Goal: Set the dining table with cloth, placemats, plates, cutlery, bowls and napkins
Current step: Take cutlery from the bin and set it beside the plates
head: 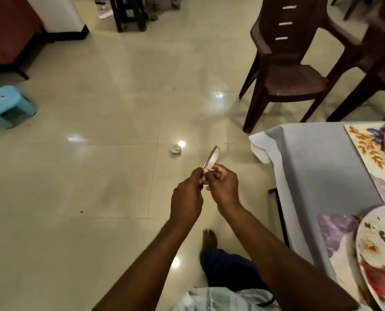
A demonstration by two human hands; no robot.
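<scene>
Left hand (187, 198) and right hand (224, 187) both grip shiny metal spoons (212, 158) over floor, left of grey-clothed table (317, 167); floral plate (380, 254) near right.

grey tablecloth (317, 167), floral placemats (364, 144), flowered white plate (375, 254), brown chair (292, 70), blue stool (7, 106)

A grey cloth (317, 167) covers the table, bearing floral placemats (366, 149) topped with flowered plates (375, 254).
</scene>
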